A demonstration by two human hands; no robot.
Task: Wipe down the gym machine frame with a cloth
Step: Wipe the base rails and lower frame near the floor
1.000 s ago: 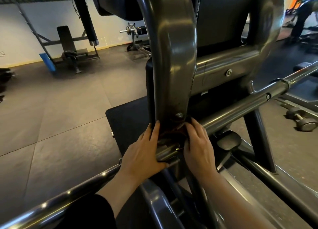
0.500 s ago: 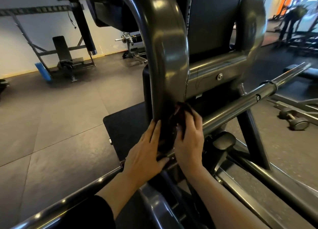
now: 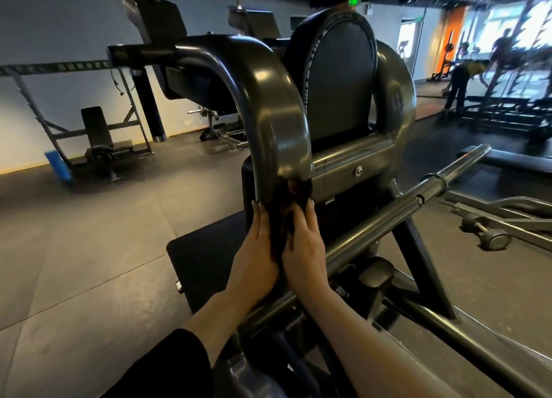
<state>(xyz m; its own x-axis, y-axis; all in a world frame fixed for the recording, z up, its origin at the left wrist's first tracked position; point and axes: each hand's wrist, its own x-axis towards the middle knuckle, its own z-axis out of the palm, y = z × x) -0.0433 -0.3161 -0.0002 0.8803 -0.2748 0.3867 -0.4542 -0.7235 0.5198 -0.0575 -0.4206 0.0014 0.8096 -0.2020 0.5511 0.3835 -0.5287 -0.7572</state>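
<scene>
Both hands are pressing a dark cloth (image 3: 288, 215) against the lower end of the curved frame tube (image 3: 277, 122), just left of the black back pad (image 3: 340, 87). Left hand (image 3: 257, 257) & right hand (image 3: 304, 248) are lying flat, fingers (image 3: 259, 218) straight and close together, pressing cloth to metal. Cloth looks soft, light, prob. bunching easily; best held wrapped round the tube w/ palms.

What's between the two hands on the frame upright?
A dark cloth, pressed against the curved frame by left hand and right hand; head view.
</scene>
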